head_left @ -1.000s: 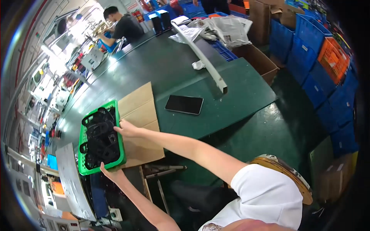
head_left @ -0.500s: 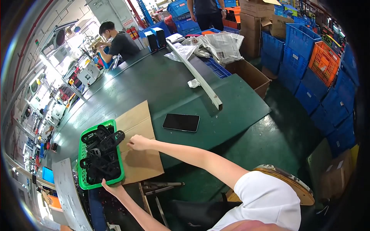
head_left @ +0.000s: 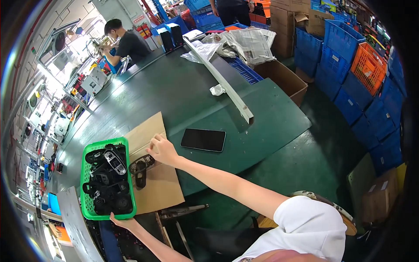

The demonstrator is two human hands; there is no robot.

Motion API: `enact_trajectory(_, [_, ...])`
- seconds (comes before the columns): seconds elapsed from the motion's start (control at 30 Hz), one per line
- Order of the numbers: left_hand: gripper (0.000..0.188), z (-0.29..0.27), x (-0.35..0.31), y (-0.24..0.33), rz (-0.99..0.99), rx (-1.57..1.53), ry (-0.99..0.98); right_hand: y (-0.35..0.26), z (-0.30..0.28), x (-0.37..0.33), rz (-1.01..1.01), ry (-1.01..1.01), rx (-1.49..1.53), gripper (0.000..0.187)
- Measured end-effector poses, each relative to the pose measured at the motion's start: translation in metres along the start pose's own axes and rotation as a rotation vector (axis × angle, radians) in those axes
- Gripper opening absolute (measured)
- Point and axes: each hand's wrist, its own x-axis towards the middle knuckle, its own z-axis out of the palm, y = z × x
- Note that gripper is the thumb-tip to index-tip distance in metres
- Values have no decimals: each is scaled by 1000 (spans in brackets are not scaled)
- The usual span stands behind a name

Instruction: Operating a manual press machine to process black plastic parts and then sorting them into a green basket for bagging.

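Left hand [head_left: 123, 222]: thumb against green basket [head_left: 132, 187]; I cannot tell its grip.
Basket contents: heaped black parts [head_left: 104, 177], one silver-faced piece [head_left: 115, 162].
Loose black parts [head_left: 139, 169]: on cardboard [head_left: 161, 192], beside basket.
Right hand [head_left: 163, 150]: bent fingers, loosely parted, near these.
Brown carton [head_left: 283, 74]: open-topped, beyond.

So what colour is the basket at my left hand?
The basket is bright green, seen best in the head view.

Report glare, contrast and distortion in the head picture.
Head view: bright light washes out machinery at left; head view: sheen marks the green table; head view: black parts in the green basket blend together; head view: lines curve near the rim, right-hand corners black.
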Motion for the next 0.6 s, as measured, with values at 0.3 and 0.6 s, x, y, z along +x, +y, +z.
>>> enact_trajectory(0.3, [54, 33, -23, 19, 9, 21, -8, 26, 25, -14, -128, -267, -266, 47])
enact_trajectory(0.6, [56, 35, -25, 17, -52, -168, -79, 33, 33, -8, -460, -182, -448, 18])
